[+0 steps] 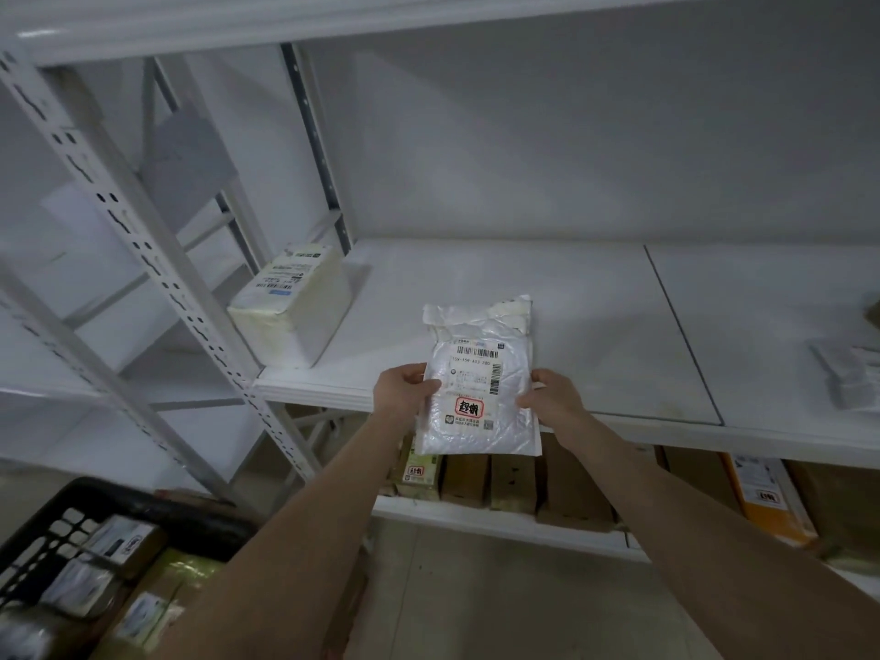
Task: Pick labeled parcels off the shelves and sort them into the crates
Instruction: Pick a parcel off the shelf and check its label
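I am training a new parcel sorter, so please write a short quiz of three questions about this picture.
1. True or false: the left hand and the right hand both grip the white plastic mailer bag with a barcode label.
2. Where is the black plastic lattice crate? A) lower left of the view B) on the top shelf C) in the right hand
3. Fill in: the cream rectangular box stands on the white shelf board to the ___ of the mailer bag.
Key: 1 true; 2 A; 3 left.
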